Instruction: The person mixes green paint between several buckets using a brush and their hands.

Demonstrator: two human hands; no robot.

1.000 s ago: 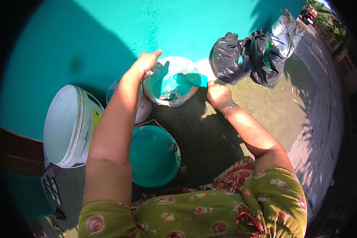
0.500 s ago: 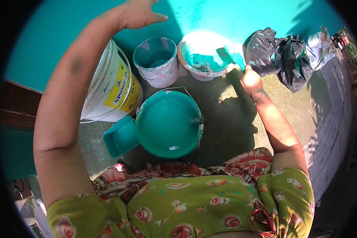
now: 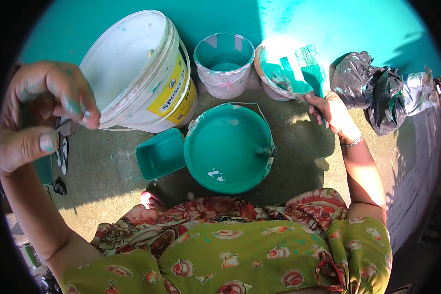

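At the far left my left hand (image 3: pixel 46 110) is raised beside the big white bucket, green paint on its fingertips. Its fingers bend loosely, apart from the thumb, with nothing between them. My right hand (image 3: pixel 330 112) grips the handle of a paint-coated green paintbrush (image 3: pixel 313 71), bristles pointing up and away. The brush is held over the right rim of a pale tub (image 3: pixel 274 89) with green paint and a crumpled lump inside; bright sunlight washes out part of it. Nearer me stands a bucket of green paint (image 3: pixel 225 152) with a dark object at its right rim.
A large white lidded bucket (image 3: pixel 132 63) with a yellow label tilts at the left. Beside it stands a smaller paint-stained bucket (image 3: pixel 226 81). A green rectangular scoop (image 3: pixel 160 156) adjoins the paint bucket. Black plastic bags (image 3: pixel 355 81) lie right, before the turquoise wall (image 3: pixel 230 17).
My left hand has come down from near the wall to the far left, beside the white bucket. My right hand has lifted the paintbrush slightly. The view has shifted left.
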